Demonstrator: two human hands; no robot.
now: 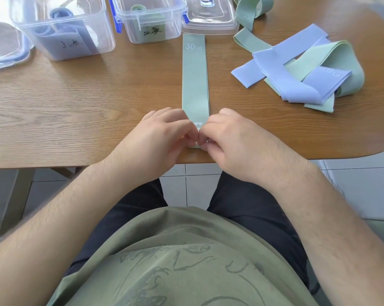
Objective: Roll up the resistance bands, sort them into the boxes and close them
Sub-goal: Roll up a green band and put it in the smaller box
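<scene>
Nearest the table (pixel 76 107) edge, the left hand (pixel 162 138) and right hand (pixel 230 140) sit side by side. Their fingertips are curled and pinch the near end of a green band (pixel 195 80). A small first fold appears to be forming under the fingers, but its tightness cannot be seen. The band lies flat and straight, running away from the person. Its "30 LB" mark is at the far end, which meets a loose lid (pixel 209 21).

Assessment: the step in hand is starting the roll. The first turn should be tight and square to the band's edges. Both hands should advance evenly, so the coil does not cone to one side.

To the right, well apart, lies a pile of unrolled bands (pixel 301 71), blue and green mixed. Beyond, an open box holding green bands (pixel 171 29) stands beside the lid. Left of it stands an open box holding blue bands (pixel 102 36). By colour, the finished roll belongs in the former.
</scene>
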